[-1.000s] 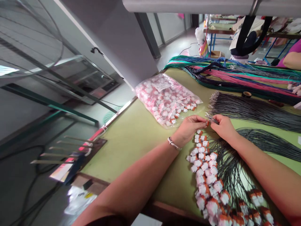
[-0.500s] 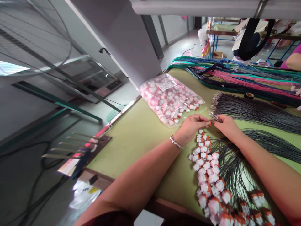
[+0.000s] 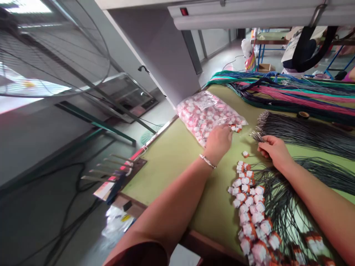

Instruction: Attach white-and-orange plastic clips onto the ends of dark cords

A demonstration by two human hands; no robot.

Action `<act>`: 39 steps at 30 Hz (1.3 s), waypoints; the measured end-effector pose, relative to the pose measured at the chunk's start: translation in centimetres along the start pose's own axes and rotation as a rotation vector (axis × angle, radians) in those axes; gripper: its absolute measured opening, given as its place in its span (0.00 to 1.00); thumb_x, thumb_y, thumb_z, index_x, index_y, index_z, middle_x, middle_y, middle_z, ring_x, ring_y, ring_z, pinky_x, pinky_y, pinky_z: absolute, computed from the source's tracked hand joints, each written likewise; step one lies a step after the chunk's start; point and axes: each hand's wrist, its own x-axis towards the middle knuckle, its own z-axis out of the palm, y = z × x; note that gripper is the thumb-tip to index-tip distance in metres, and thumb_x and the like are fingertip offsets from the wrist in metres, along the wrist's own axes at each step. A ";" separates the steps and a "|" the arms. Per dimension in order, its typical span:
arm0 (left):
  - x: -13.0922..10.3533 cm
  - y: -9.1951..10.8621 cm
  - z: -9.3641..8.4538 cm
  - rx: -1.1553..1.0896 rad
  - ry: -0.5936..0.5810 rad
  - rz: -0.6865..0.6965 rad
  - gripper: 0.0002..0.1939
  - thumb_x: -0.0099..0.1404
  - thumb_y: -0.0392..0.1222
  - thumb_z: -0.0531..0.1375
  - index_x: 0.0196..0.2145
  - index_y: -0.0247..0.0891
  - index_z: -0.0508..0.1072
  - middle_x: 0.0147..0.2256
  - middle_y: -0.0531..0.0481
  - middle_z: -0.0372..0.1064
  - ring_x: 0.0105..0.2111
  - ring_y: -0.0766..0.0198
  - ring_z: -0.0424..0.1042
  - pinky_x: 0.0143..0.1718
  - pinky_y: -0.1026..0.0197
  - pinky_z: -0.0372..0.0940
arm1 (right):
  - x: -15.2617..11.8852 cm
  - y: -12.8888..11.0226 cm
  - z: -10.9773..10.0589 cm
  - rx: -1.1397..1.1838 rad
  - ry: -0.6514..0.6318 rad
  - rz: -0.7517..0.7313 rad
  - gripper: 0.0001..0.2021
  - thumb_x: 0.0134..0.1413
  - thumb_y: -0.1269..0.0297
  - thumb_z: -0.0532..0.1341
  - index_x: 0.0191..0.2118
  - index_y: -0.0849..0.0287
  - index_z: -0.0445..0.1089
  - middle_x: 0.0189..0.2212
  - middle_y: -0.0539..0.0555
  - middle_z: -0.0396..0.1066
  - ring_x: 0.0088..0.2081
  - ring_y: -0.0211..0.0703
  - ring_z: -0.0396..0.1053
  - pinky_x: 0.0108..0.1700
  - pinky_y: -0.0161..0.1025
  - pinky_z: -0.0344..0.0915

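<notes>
My left hand [image 3: 219, 141] reaches onto the mouth of a clear plastic bag [image 3: 203, 109] full of white and orange connectors; its fingertips are partly hidden beside loose connectors [image 3: 236, 128]. My right hand [image 3: 273, 147] pinches several thin dark wires with metal tips [image 3: 256, 136]. Below it, one connector [image 3: 245, 153] on a wire lies on the green tabletop. A long pile of wired connectors [image 3: 249, 207] runs toward me, with dark wires [image 3: 285, 192] trailing to the right.
Bundled black wires [image 3: 299, 129] lie at the right, near a tape roll [image 3: 303, 115]. Colored cables [image 3: 277, 88] cross the table's back. A metal-pronged rack [image 3: 122, 177] sits at the left edge, a wire-guarded fan [image 3: 55, 55] beyond it. A person [image 3: 301, 48] is in the background.
My left hand has moved from beside my right hand to the bag. A wired connector now lies apart at the pile's top. The view has shifted slightly left.
</notes>
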 end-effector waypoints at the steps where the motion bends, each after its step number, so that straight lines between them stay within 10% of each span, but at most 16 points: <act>1: 0.5 -0.5 0.3 0.113 0.035 -0.046 0.13 0.66 0.39 0.52 0.40 0.32 0.75 0.40 0.37 0.72 0.42 0.50 0.70 0.43 0.51 0.64 | 0.0 0.0 0.1 0.007 0.009 0.003 0.08 0.35 0.62 0.62 0.24 0.59 0.66 0.16 0.46 0.67 0.16 0.31 0.56 0.19 0.31 0.50; 10: 1.4 -1.6 2.1 0.221 0.045 -0.005 0.11 0.64 0.35 0.52 0.41 0.35 0.73 0.40 0.39 0.73 0.43 0.51 0.71 0.43 0.53 0.64 | -0.1 0.3 0.7 -0.114 0.019 -0.154 0.11 0.38 0.56 0.62 0.22 0.59 0.66 0.14 0.45 0.60 0.18 0.32 0.51 0.22 0.33 0.47; 15: -0.3 -0.3 0.7 -0.130 0.138 0.051 0.12 0.62 0.36 0.55 0.40 0.36 0.76 0.40 0.42 0.74 0.41 0.55 0.71 0.45 0.53 0.65 | -0.1 0.1 0.6 -0.189 0.053 -0.243 0.09 0.37 0.58 0.60 0.21 0.60 0.66 0.18 0.46 0.60 0.23 0.34 0.54 0.26 0.34 0.51; 22: -1.5 2.0 0.0 -1.109 -0.289 -0.326 0.08 0.55 0.36 0.63 0.35 0.33 0.78 0.27 0.48 0.75 0.26 0.67 0.72 0.33 0.63 0.68 | -0.5 -0.7 0.8 -0.267 0.019 -0.280 0.10 0.38 0.58 0.60 0.20 0.60 0.67 0.16 0.46 0.58 0.22 0.33 0.51 0.25 0.34 0.49; 39: -1.9 2.7 2.0 -1.367 -0.296 -0.401 0.07 0.54 0.38 0.67 0.26 0.31 0.74 0.21 0.53 0.69 0.21 0.72 0.67 0.26 0.68 0.63 | -0.5 -0.7 0.6 -0.344 0.097 -0.319 0.08 0.37 0.60 0.57 0.19 0.59 0.64 0.17 0.46 0.58 0.23 0.35 0.53 0.26 0.34 0.52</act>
